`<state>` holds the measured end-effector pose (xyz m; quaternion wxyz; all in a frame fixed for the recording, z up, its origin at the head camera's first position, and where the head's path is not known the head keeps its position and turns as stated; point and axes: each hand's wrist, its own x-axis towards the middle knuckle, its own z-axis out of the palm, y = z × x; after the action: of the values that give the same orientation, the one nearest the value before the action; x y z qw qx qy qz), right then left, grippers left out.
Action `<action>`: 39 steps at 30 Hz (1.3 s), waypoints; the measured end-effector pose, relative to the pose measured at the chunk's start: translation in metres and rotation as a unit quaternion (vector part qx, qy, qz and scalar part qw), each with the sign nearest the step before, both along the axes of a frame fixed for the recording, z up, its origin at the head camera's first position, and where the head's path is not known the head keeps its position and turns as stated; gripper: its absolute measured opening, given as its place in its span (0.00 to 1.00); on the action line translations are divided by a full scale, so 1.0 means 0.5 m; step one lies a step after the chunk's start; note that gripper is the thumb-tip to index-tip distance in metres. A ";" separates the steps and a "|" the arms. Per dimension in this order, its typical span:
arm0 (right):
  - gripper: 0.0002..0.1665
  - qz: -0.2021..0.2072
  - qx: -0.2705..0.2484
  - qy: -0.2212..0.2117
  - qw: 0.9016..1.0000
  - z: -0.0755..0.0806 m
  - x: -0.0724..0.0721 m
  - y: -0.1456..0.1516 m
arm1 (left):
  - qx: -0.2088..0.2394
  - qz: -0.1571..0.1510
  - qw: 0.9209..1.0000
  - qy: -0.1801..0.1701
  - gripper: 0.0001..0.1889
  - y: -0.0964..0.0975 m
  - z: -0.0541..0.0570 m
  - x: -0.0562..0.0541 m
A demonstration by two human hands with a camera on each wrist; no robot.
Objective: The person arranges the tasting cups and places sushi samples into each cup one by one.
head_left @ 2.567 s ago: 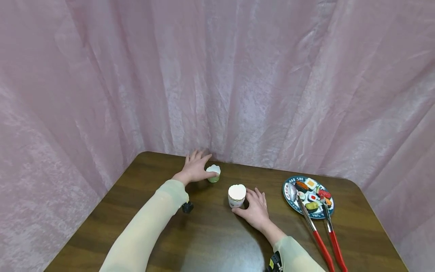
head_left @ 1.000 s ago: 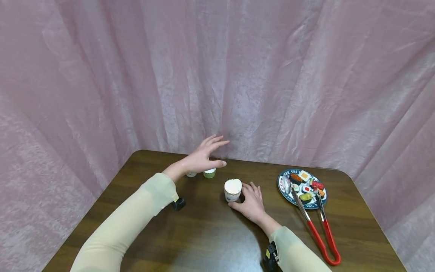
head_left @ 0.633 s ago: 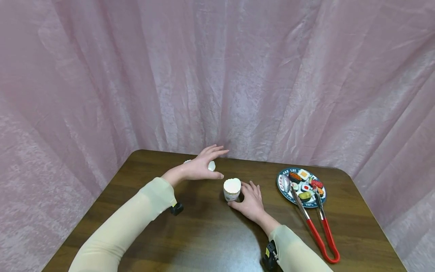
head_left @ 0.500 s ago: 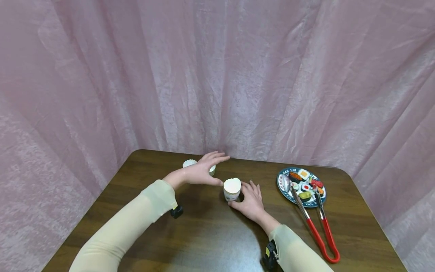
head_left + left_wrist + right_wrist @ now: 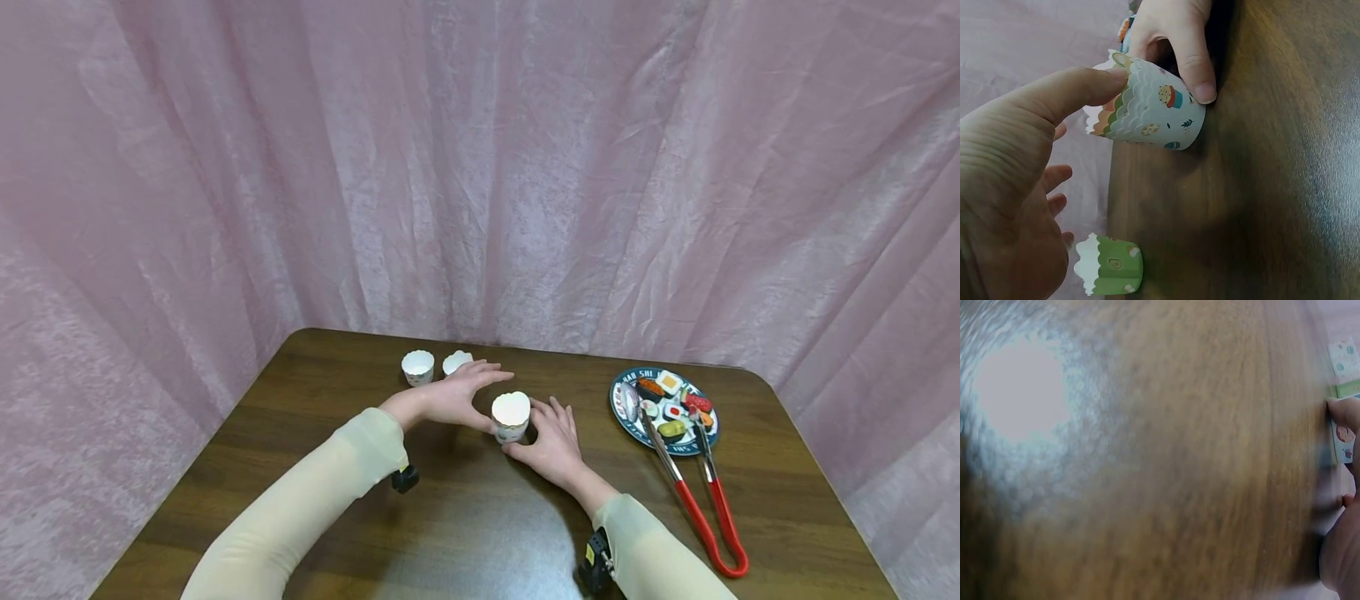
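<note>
A pink curtain (image 5: 480, 167) hangs in folds behind the counter (image 5: 480, 542) and along both its sides. The counter is dark brown with wood grain and rounded far corners; a pale glare lies on its near part. Toward its right stands a round plate (image 5: 651, 374) with a dark blue, lettered rim. Several pieces of sushi (image 5: 672, 412) sit on it, topped in orange, yellow, red and green. Metal tongs (image 5: 693, 512) lie spread, tips over the plate, their red, bent handle off it, pointing toward the near edge.
</note>
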<state>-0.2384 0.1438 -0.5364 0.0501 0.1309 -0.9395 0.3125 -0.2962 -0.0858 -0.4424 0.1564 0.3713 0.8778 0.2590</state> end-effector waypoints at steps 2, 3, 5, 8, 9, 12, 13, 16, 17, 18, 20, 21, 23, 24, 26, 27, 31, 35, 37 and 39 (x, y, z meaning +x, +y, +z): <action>0.41 0.001 0.003 0.000 1.000 0.001 -0.001 0.000 | -0.001 -0.001 1.000 0.002 0.47 0.003 -0.003 -0.002; 0.41 0.002 0.002 0.000 1.000 0.001 -0.001 0.000 | -0.002 -0.001 1.000 0.003 0.47 0.004 -0.004 -0.003; 0.41 0.003 0.001 -0.001 1.000 0.004 -0.002 0.001 | -0.004 -0.002 1.000 0.000 0.46 0.006 -0.004 -0.004; 0.41 0.002 -0.001 0.000 1.000 0.009 -0.003 0.001 | -0.005 -0.003 1.000 -0.004 0.44 0.010 -0.001 -0.005; 0.41 0.002 -0.001 0.000 1.000 0.010 -0.004 0.001 | -0.006 -0.003 1.000 -0.005 0.44 0.011 0.000 -0.006; 0.42 0.002 0.002 0.000 1.000 0.013 -0.006 0.003 | -0.005 -0.003 1.000 -0.009 0.43 0.013 0.002 -0.009; 0.42 0.003 0.002 0.000 1.000 0.013 -0.007 0.003 | -0.004 -0.003 1.000 -0.009 0.42 0.013 0.002 -0.010; 0.42 0.003 0.003 0.002 1.000 0.012 -0.011 0.005 | -0.001 -0.004 1.000 -0.007 0.41 0.015 0.003 -0.013; 0.42 0.002 0.004 0.001 1.000 0.011 -0.011 0.005 | 0.000 -0.006 1.000 -0.005 0.40 0.016 0.003 -0.015; 0.42 0.002 0.005 0.000 1.000 0.011 -0.012 0.005 | 0.000 -0.006 1.000 -0.003 0.40 0.017 0.003 -0.015; 0.42 0.001 0.004 0.002 1.000 0.011 -0.013 0.005 | 0.001 -0.007 1.000 0.002 0.38 0.018 0.002 -0.016; 0.42 0.001 0.003 0.002 1.000 0.011 -0.013 0.005 | 0.002 -0.007 1.000 0.003 0.37 0.018 0.002 -0.017; 0.42 0.000 0.005 -0.004 1.000 0.014 -0.012 0.004 | 0.003 -0.008 1.000 0.006 0.36 0.019 0.002 -0.017; 0.42 -0.001 0.005 -0.006 1.000 0.015 -0.012 0.005 | 0.004 -0.008 1.000 0.007 0.36 0.020 0.001 -0.018; 0.43 -0.001 0.004 -0.007 1.000 0.017 -0.011 0.005 | 0.005 -0.008 1.000 0.008 0.35 0.021 0.001 -0.018; 0.43 -0.001 0.004 -0.009 1.000 0.019 -0.011 0.005 | 0.005 -0.007 1.000 0.008 0.35 0.022 0.001 -0.019; 0.44 -0.001 0.001 0.001 1.000 0.020 -0.011 0.006 | 0.011 -0.001 1.000 0.012 0.33 0.024 -0.002 -0.020; 0.45 -0.002 0.003 -0.002 1.000 0.013 -0.005 0.003 | 0.014 0.004 1.000 0.006 0.32 0.022 -0.012 -0.014; 0.46 -0.002 0.003 -0.007 1.000 0.007 -0.002 0.001 | 0.012 0.009 1.000 -0.002 0.31 0.018 -0.017 -0.009; 0.47 -0.003 0.000 -0.011 1.000 0.003 0.002 0.000 | 0.009 0.016 1.000 -0.007 0.31 0.016 -0.021 -0.005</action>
<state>-0.2373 0.1436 -0.5349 0.0401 0.1249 -0.9405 0.3134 -0.2988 -0.0778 -0.4527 0.1550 0.3569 0.8802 0.2716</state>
